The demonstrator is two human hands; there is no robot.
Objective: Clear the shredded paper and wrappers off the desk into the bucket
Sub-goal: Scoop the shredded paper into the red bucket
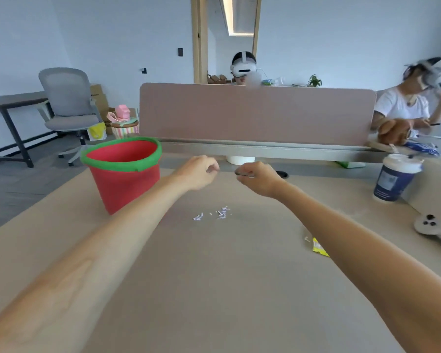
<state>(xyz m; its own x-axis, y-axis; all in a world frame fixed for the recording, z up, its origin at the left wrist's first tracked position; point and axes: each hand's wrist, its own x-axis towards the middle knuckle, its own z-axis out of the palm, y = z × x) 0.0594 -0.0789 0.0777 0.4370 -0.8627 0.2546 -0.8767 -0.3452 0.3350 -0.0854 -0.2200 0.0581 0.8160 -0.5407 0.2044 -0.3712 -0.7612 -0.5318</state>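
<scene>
A red bucket with a green rim stands on the beige desk at the left. My left hand hovers just right of the bucket with its fingers curled, pinching what looks like a tiny pale scrap. My right hand hovers a short gap to its right, fingers curled round a thin dark-edged scrap. Several white paper shreds lie on the desk below both hands. A yellow wrapper lies further right, partly hidden by my right forearm.
A pink divider panel closes off the desk's far edge. A lidded dark-blue cup and a white controller sit at the right. Two people with headsets sit beyond. A grey office chair stands on the floor at the left.
</scene>
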